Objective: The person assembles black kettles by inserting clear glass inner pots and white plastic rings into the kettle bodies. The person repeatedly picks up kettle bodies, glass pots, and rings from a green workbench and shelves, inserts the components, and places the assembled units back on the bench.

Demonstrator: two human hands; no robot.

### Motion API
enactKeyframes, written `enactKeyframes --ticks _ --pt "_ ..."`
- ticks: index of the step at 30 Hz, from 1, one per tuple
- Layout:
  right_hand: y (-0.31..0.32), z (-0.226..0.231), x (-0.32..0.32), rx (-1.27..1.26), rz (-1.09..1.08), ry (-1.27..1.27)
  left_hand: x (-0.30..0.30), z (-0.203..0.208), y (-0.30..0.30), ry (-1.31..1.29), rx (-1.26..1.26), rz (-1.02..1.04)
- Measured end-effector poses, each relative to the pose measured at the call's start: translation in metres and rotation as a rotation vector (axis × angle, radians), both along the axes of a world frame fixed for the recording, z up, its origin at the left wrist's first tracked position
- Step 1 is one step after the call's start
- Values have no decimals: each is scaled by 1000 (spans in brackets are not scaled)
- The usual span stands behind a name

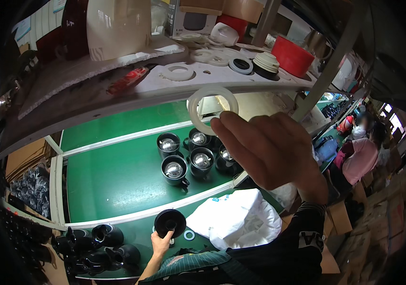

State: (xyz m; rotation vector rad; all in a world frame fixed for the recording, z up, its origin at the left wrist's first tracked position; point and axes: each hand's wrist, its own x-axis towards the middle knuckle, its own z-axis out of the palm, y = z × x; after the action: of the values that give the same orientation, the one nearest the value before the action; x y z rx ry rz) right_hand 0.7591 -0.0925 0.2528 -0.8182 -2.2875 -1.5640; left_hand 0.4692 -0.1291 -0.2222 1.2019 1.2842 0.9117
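Note:
Raised in front of the shelf, my right hand (269, 147) pinches a translucent white ring (194, 111) between thumb and fingertips. Low at the table's near edge, my left hand (160, 243) grips a black round, hollow vessel (167, 218); its dark opening faces up. Beside that vessel lies a small pale-blue ring (185, 235) on the green surface. A white plastic bag (241, 216) rests to its right. Further back, several black mugs (173, 168) with handles stand in a group on the green belt, each with shiny silver metal inside.
The shelf (155, 90) carries a flat white ring (166, 71), a cream ring stack (266, 61), a red cylinder (292, 56) and an ivory jug (117, 31). Several black vessels (108, 235) crowd the near left. A metal post (326, 71) rises right. Someone in pink (360, 159) sits beyond.

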Motion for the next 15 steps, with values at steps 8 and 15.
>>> enactKeyframes --ticks 8,15 --pt "-9 -9 3 42 88 15 6 7 -1 -10 12 -18" --pt "-19 -8 1 -4 121 67 7 2 0 -6 14 -38"
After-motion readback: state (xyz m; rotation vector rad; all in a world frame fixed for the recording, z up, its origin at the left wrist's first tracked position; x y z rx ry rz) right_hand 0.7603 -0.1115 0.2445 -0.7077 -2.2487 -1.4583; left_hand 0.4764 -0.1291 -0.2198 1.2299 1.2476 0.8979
